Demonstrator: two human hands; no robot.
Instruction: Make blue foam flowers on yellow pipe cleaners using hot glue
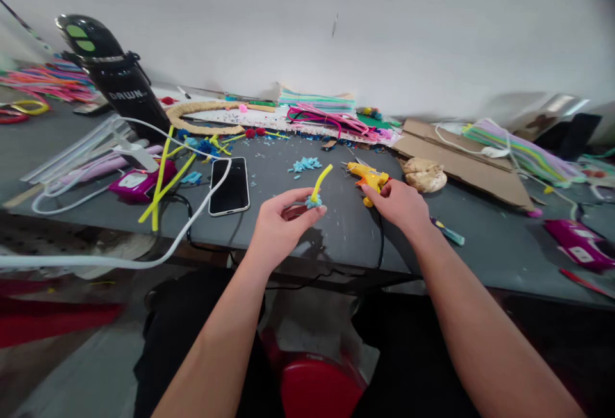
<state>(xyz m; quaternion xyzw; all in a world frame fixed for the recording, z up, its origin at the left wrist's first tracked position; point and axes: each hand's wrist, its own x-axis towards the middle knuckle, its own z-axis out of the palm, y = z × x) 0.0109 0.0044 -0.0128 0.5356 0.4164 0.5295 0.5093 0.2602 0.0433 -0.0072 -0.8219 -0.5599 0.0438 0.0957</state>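
Observation:
My left hand (281,222) pinches a small craft piece (317,190): a short yellow pipe cleaner with a light blue tuft at its lower end, held just above the grey table (336,225). My right hand (401,203) reaches onto the yellow glue gun (368,177) lying on the table, fingers curled around its handle. A little heap of light blue bits (305,164) lies just beyond the craft piece.
A black phone (230,185) lies to the left, beside yellow pipe cleaners (166,181) and white cable (144,258). A black bottle (115,75), a woven ring (202,117), pink pipe cleaners (331,120), cardboard (461,158) and magenta packets (574,242) surround the work spot.

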